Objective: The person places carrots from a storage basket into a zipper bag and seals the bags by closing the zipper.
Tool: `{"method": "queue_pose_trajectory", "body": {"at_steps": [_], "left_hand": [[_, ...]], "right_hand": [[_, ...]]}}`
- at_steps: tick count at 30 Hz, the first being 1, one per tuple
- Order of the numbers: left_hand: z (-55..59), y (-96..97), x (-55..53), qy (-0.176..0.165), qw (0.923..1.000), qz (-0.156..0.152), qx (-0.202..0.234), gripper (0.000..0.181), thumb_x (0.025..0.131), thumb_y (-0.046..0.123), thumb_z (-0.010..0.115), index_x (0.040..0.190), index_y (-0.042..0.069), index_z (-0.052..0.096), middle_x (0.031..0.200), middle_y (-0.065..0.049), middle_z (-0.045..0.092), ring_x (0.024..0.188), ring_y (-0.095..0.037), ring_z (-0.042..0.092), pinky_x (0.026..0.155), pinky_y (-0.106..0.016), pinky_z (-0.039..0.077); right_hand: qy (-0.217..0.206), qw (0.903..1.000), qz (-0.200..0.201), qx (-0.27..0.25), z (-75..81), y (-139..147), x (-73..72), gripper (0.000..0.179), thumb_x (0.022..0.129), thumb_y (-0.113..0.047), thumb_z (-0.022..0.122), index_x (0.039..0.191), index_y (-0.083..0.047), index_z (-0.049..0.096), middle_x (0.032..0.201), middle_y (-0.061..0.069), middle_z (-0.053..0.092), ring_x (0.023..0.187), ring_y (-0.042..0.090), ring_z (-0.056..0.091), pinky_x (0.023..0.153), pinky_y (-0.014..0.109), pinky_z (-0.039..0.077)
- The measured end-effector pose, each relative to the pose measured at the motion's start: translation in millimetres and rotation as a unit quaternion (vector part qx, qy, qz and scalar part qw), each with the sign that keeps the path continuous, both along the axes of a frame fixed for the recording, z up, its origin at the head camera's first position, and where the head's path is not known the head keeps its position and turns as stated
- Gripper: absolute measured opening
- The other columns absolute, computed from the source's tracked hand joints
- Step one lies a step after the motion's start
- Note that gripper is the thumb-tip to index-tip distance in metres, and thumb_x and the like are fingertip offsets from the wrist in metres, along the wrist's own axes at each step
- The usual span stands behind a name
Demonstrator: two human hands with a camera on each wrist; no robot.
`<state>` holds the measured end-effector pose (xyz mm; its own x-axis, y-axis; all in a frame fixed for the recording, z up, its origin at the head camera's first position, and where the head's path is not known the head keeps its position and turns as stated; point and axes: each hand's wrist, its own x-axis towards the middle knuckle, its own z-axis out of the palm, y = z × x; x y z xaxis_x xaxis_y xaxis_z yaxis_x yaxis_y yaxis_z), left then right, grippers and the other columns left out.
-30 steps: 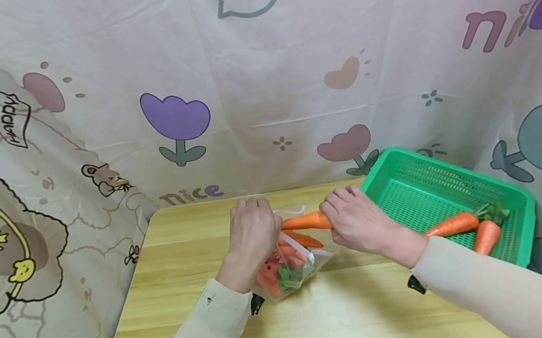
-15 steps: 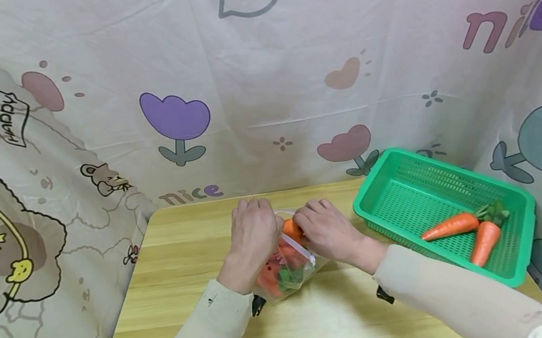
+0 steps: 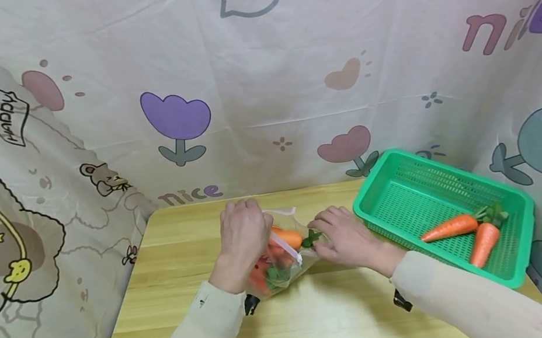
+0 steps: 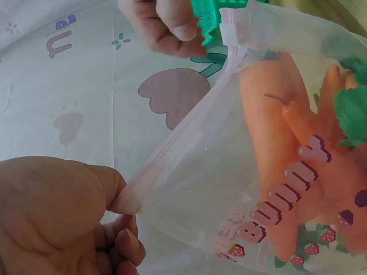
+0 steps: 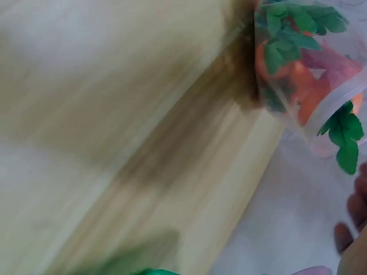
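With our left hand [image 3: 243,238] we pinch the pinkish rim [image 4: 172,144] of a translucent, printed zip bag [image 4: 275,154] over the wood-grained bench [image 3: 328,331]; smooth, tapered carrots [image 4: 272,109] crowd it, jagged green leaves [image 3: 311,238] poking out. Just beside, our right hand [image 3: 345,237] curls loosely, holding nothing. The perforated plastic basket [image 3: 404,204] holds 2 more carrots [image 3: 450,227].

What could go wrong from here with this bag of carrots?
The green leaves poke out past the zip of the zip bag, so they might snag if it were closed like this. The left hand only pinches the bag at its mouth, so that hold may slip. The bag already looks well filled, so the two carrots in the green basket might be a tight fit.
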<state>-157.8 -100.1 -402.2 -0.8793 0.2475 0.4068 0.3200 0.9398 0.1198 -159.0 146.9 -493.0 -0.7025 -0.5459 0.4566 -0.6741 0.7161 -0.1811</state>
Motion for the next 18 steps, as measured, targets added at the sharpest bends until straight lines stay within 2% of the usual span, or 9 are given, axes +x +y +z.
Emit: {"method": "queue_pose_trajectory", "body": {"at_steps": [2,5,9,11,12,15,18], "left_hand": [[0.7,-0.1,0.1,-0.001,1.0000,0.005,0.004,0.024,0.089,0.010,0.065,0.069,0.005,0.054,0.064,-0.008,0.051,0.070,-0.033,0.052,0.060,-0.040,0.042],[1.7,0.5,0.1,-0.004,0.9999,0.010,0.005,0.024,0.089,0.011,0.065,0.069,0.005,0.053,0.064,-0.008,0.050,0.069,-0.032,0.051,0.060,-0.038,0.041],[2.7,0.7,0.9,-0.010,0.9998,0.011,0.009,0.026,0.089,0.011,0.063,0.067,0.007,0.051,0.063,-0.006,0.047,0.068,-0.031,0.048,0.061,-0.037,0.039],[3.0,0.9,1.4,-0.014,0.9998,0.007,0.010,0.026,0.089,0.010,0.063,0.067,0.007,0.051,0.062,-0.005,0.046,0.067,-0.030,0.048,0.062,-0.038,0.040],[3.7,1.6,1.5,-0.024,0.9996,0.004,0.011,0.026,0.090,0.012,0.065,0.068,0.006,0.052,0.062,-0.005,0.047,0.067,-0.030,0.049,0.063,-0.038,0.040],[7.4,6.8,2.1,-0.077,0.9969,-0.006,0.011,0.024,0.093,0.017,0.068,0.075,0.004,0.060,0.067,-0.005,0.053,0.070,-0.028,0.051,0.070,-0.039,0.043],[14.7,11.2,2.8,-0.135,0.9905,-0.016,0.016,0.024,0.096,0.024,0.071,0.082,0.005,0.065,0.073,-0.004,0.059,0.074,-0.027,0.052,0.075,-0.040,0.044]], "right_hand": [[-0.038,0.9980,-0.047,-0.019,-3.2,5,2.5,0.027,0.092,-0.027,0.071,0.109,-0.007,0.075,0.103,0.005,0.071,0.097,0.026,0.063,0.085,0.044,0.051],[-0.122,0.9863,-0.106,-0.029,-8.2,7,5.2,0.024,0.092,-0.027,0.069,0.103,-0.006,0.076,0.095,0.004,0.070,0.091,0.024,0.062,0.084,0.044,0.051],[-0.244,0.9606,-0.130,-0.028,-13.6,5,7.1,0.014,0.093,-0.023,0.069,0.091,-0.011,0.076,0.083,-0.001,0.069,0.076,0.016,0.060,0.073,0.038,0.052],[-0.299,0.9440,-0.119,-0.072,-9.1,1,7.3,0.015,0.096,-0.019,0.068,0.083,-0.014,0.073,0.074,-0.005,0.064,0.066,0.012,0.055,0.063,0.033,0.049],[-0.317,0.9359,-0.114,-0.102,-4.2,-1,7.3,0.017,0.096,-0.017,0.067,0.080,-0.015,0.071,0.070,-0.006,0.061,0.062,0.011,0.052,0.059,0.030,0.045],[-0.341,0.9156,-0.094,-0.192,14.5,-6,7.1,0.019,0.097,-0.016,0.066,0.078,-0.015,0.068,0.066,-0.007,0.054,0.060,0.010,0.047,0.056,0.027,0.039],[-0.332,0.9094,-0.083,-0.236,34.0,-9,7.1,0.018,0.097,-0.017,0.066,0.079,-0.013,0.068,0.067,-0.007,0.052,0.061,0.010,0.046,0.058,0.027,0.037]]}}
